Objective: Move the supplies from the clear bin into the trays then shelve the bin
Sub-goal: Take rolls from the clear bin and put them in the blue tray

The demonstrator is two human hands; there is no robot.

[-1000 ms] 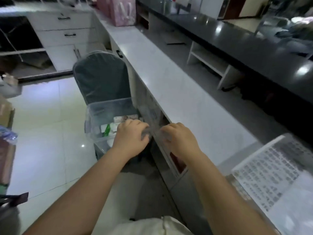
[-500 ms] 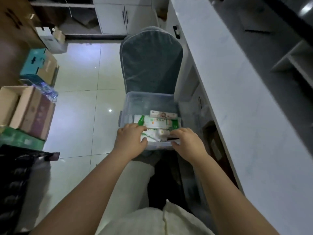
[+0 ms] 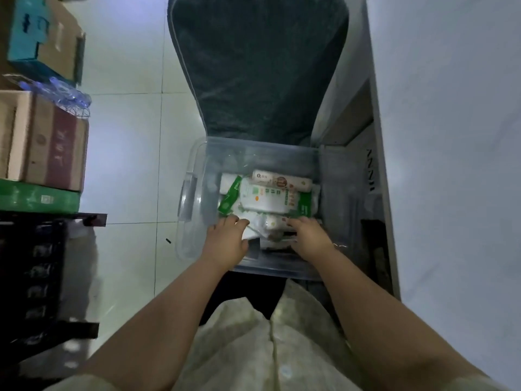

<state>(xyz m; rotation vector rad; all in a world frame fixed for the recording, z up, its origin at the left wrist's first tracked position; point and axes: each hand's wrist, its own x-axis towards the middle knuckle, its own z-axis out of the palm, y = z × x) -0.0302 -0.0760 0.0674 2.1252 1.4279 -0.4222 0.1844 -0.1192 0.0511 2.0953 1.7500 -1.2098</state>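
A clear plastic bin (image 3: 189,193) stands on the seat of a grey-covered chair (image 3: 253,66) right in front of me. Inside lie several supplies: a green-and-white pack (image 3: 265,197), a long white pack with red print (image 3: 282,180) behind it, and white packets (image 3: 253,230) at the near end. Both my hands are inside the bin's near end. My left hand (image 3: 225,239) lies with fingers stretched onto a white packet. My right hand (image 3: 310,235) curls down over the packets; its fingertips are hidden, so any grip is unclear.
A white counter (image 3: 451,136) runs along the right, its edge close to the bin. Cardboard boxes (image 3: 45,139), a teal box (image 3: 36,32) and a green box (image 3: 36,196) are stacked at the left above a black crate (image 3: 33,266). White tiled floor (image 3: 127,153) lies between them and the chair.
My view has tilted down from the counter onto the bin. Both hands have left the bin's near rim and moved forward into it, onto the packets.
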